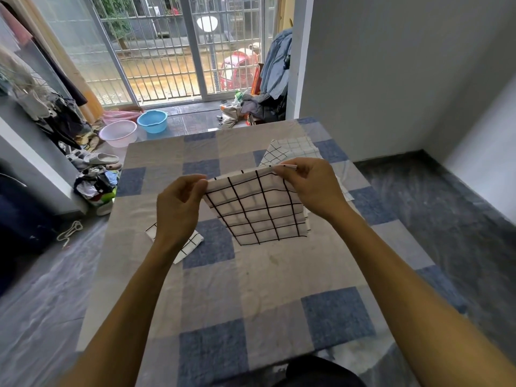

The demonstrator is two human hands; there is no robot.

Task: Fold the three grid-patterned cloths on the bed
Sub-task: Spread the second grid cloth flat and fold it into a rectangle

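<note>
While aloft, cloth (259, 208) between both hands (178, 203) (311, 187)

The scene is being viewed through a single wide-angle camera, worn on the head of a person at the near end of the bed (251, 275). It is being pointed forward and steeply down, so that the bed is being seen running away toward the barred window (167, 51) at the far side. The left hand (176, 208) and right hand (312, 188), pinching the grid cloth (259, 210), are being framed close and central. The floor (42, 303) is being taken in on left and right, and straight edges are being bowed by the lens.
</note>
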